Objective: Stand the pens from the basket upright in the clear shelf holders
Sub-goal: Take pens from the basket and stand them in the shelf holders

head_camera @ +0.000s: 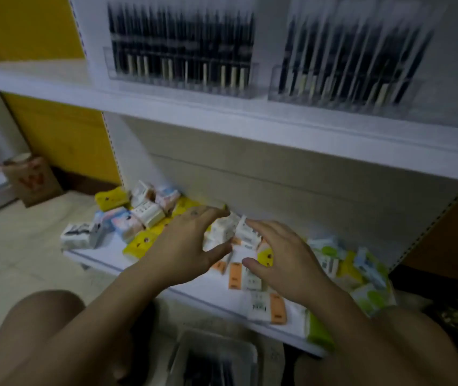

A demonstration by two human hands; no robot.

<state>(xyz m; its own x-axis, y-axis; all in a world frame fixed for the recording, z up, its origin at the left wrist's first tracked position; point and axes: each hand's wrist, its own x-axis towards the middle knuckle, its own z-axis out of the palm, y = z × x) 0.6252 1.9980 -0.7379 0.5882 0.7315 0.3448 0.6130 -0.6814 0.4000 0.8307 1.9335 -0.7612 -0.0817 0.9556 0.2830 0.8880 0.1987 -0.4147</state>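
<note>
Two clear holders stand on the upper shelf, the left holder (180, 79) and the right holder (333, 93), both packed with upright dark pens (177, 43). Down between my knees sits the grey basket (186, 355) with dark pens (216, 369) lying in it, partly cut off by the frame edge. My left hand (186, 246) and my right hand (283, 263) hover over the lower shelf with fingers spread, on either side of white tissue packs (239, 235). Neither hand holds a pen. The frame is blurred, so I cannot tell whether they touch the packs.
The lower shelf (105, 260) carries several small tissue packs in yellow, white, orange and green. A brown paper bag (32, 179) stands on the tiled floor at the left by a yellow wall. The upper shelf's front edge (222, 121) juts out above my hands.
</note>
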